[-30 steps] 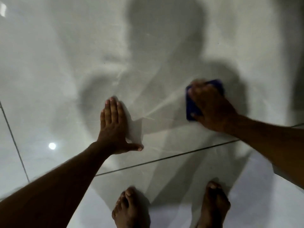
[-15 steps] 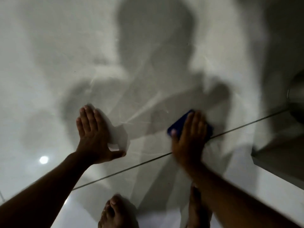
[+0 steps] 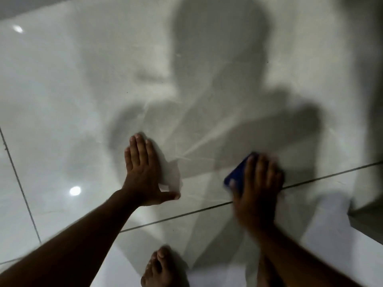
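Left hand [image 3: 143, 175] — flat, fingers straight, pressed on the tiled floor [image 3: 62, 96], frame centre. Right hand [image 3: 257, 189] — blurred, fingers laid straight over a blue pad [image 3: 237, 174], lower right.

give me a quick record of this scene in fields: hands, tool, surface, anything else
surface: glossy white tiled surface
left hand: left hand flat on the tile, fingers straight, thumb spread
right hand: right hand blurred, fingers laid flat over the tool
tool: dark blue rectangular pad, pressed to the tile under the right hand
tool position: just above a dark grout line
other: bare foot at the bottom edge
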Demonstrator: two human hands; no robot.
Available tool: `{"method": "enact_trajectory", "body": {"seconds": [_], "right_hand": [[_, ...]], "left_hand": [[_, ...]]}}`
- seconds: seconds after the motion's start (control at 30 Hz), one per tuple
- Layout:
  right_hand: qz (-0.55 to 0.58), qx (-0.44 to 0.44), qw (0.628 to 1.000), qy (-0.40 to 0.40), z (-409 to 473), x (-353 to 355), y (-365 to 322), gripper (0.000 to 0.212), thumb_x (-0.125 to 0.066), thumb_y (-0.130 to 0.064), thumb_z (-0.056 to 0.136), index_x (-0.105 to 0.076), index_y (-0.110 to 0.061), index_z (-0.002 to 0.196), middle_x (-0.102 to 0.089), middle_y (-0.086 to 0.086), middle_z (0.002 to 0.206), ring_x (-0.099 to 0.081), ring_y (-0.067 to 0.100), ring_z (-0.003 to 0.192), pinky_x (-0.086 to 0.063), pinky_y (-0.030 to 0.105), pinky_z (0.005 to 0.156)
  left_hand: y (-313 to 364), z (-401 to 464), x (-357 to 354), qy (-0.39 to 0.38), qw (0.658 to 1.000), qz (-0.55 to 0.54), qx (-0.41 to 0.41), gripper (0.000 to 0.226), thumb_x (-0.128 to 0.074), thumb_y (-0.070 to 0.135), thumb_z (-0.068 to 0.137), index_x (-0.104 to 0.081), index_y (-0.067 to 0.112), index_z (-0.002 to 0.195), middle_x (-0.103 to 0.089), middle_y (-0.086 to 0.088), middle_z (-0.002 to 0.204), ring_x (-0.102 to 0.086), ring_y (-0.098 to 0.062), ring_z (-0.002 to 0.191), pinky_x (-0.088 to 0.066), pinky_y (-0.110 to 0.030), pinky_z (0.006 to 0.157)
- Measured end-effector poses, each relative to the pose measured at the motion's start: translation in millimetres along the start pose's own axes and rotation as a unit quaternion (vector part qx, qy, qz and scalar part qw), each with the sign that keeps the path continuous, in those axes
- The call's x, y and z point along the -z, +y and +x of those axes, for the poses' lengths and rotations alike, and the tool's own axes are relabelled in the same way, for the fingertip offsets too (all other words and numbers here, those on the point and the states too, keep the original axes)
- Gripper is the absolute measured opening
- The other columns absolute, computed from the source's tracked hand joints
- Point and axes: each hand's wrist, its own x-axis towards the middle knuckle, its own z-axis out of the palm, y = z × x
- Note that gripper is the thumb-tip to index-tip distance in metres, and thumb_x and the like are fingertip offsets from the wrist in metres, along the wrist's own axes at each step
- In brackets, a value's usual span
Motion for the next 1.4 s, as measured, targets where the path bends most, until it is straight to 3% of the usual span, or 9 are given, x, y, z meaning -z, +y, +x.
{"method": "enact_trajectory", "body": {"seconds": [0.27, 0.5, 0.6, 0.77, 0.9, 1.07, 1.17, 1.27, 1.4], "right_hand": [[0.034, 0.297, 0.954, 0.031, 166, 6, -128, 0.075, -0.050, -0.052, 0.084, -0.036, -0.018, 0.149, -0.035, 0.009, 0.157, -0.031, 0.037, 0.143, -0.018, 0.054, 0.117], [0.015, -0.055, 0.996, 0.062, 96, 10, -10, 0.068, -0.034, -0.055, 0.098, -0.027, -0.014, 0.152, -0.028, 0.018, 0.158, -0.028, 0.044, 0.142, -0.019, 0.059, 0.116], [0.018, -0.029, 0.999, 0.027, 23, -10, -48, 0.071, -0.045, -0.050, 0.094, -0.031, -0.010, 0.151, -0.028, 0.019, 0.158, -0.028, 0.046, 0.142, -0.018, 0.061, 0.116], [0.117, -0.082, 0.987, 0.068, 182, 23, -181, 0.076, -0.045, -0.052, 0.083, -0.039, -0.011, 0.147, -0.036, 0.015, 0.156, -0.028, 0.041, 0.144, -0.019, 0.057, 0.116], [0.041, 0.190, 0.980, 0.048, 192, 12, -198, 0.071, -0.046, -0.046, 0.086, -0.034, -0.015, 0.149, -0.033, 0.008, 0.158, -0.029, 0.035, 0.144, -0.017, 0.054, 0.118], [-0.083, 0.435, 0.897, -0.005, 106, 8, -9, 0.074, -0.050, -0.051, 0.085, -0.033, -0.020, 0.150, -0.035, 0.011, 0.157, -0.027, 0.037, 0.145, -0.014, 0.053, 0.118], [-0.076, 0.266, 0.961, 0.021, 139, 22, 57, 0.068, -0.032, -0.054, 0.094, -0.028, -0.016, 0.151, -0.038, 0.020, 0.153, -0.030, 0.042, 0.140, -0.014, 0.056, 0.117], [-0.014, -0.016, 0.996, 0.082, 185, 24, -4, 0.072, -0.033, -0.055, 0.094, -0.027, -0.011, 0.151, -0.031, 0.018, 0.157, -0.030, 0.041, 0.141, -0.019, 0.059, 0.115], [0.018, 0.151, 0.985, 0.078, 155, 9, -103, 0.079, -0.049, -0.051, 0.083, -0.034, -0.011, 0.149, -0.036, 0.015, 0.155, -0.033, 0.041, 0.141, -0.017, 0.058, 0.117]], "left_hand": [[-2, 1, 4, -0.012, 1.000, 0.004, 0.001, 0.168, -0.054, 0.098, 0.038, 0.027, -0.004, 0.144, 0.039, -0.028, 0.149, 0.039, -0.041, 0.138, 0.018, -0.053, 0.114], [1, 2, 4, -0.013, 1.000, 0.001, 0.004, 0.168, -0.053, 0.097, 0.038, 0.024, -0.007, 0.144, 0.037, -0.031, 0.149, 0.038, -0.044, 0.138, 0.016, -0.058, 0.115], [1, 1, 4, -0.014, 1.000, 0.001, 0.005, 0.167, -0.054, 0.096, 0.039, 0.026, -0.007, 0.144, 0.038, -0.032, 0.148, 0.039, -0.045, 0.137, 0.018, -0.058, 0.114], [-2, 2, 2, -0.011, 1.000, -0.005, -0.005, 0.166, -0.054, 0.096, 0.040, 0.030, -0.005, 0.142, 0.045, -0.028, 0.145, 0.044, -0.042, 0.134, 0.022, -0.053, 0.112], [-4, 3, 1, -0.009, 1.000, -0.016, -0.004, 0.166, -0.056, 0.095, 0.041, 0.032, -0.003, 0.142, 0.047, -0.026, 0.144, 0.046, -0.040, 0.134, 0.022, -0.052, 0.113], [-2, 0, 8, -0.016, 1.000, -0.018, -0.002, 0.167, -0.058, 0.094, 0.041, 0.029, -0.005, 0.143, 0.048, -0.027, 0.143, 0.044, -0.042, 0.135, 0.017, -0.056, 0.115], [-2, 2, 7, -0.012, 1.000, -0.016, -0.001, 0.166, -0.056, 0.095, 0.043, 0.037, -0.004, 0.139, 0.053, -0.027, 0.139, 0.048, -0.042, 0.131, 0.026, -0.054, 0.111], [-2, 2, 6, -0.008, 1.000, -0.016, -0.004, 0.166, -0.057, 0.095, 0.043, 0.038, -0.003, 0.138, 0.053, -0.027, 0.139, 0.048, -0.041, 0.131, 0.032, -0.049, 0.108], [-1, 4, 2, -0.003, 1.000, -0.008, -0.002, 0.169, -0.058, 0.095, 0.038, 0.031, -0.004, 0.142, 0.044, -0.028, 0.145, 0.042, -0.042, 0.136, 0.023, -0.053, 0.112]]}}
